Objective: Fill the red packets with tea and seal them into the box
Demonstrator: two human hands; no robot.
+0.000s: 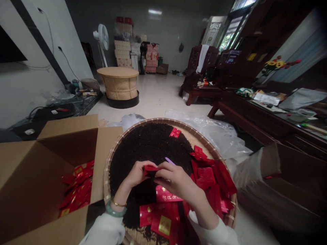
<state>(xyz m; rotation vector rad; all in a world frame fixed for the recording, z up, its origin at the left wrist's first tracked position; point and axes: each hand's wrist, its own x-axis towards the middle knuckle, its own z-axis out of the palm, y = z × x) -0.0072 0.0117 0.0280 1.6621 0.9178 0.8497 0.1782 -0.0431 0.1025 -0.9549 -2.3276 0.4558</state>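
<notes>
My left hand is closed on one side of a small red packet, which looks open at the top. The fingers of my right hand pinch its other side. Behind my right hand a thin purple handle sticks out; whether that hand holds it I cannot tell. Below both hands, dark loose leaves like tea fill much of a round woven tray. More red packets are heaped at its right, some with gold marks, and one red packet lies on the leaves.
At the left an open cardboard box holds many red packets. Another open box stands at the right. Clear plastic sheeting lies behind the tray, with a round wicker stand and dark wooden furniture beyond.
</notes>
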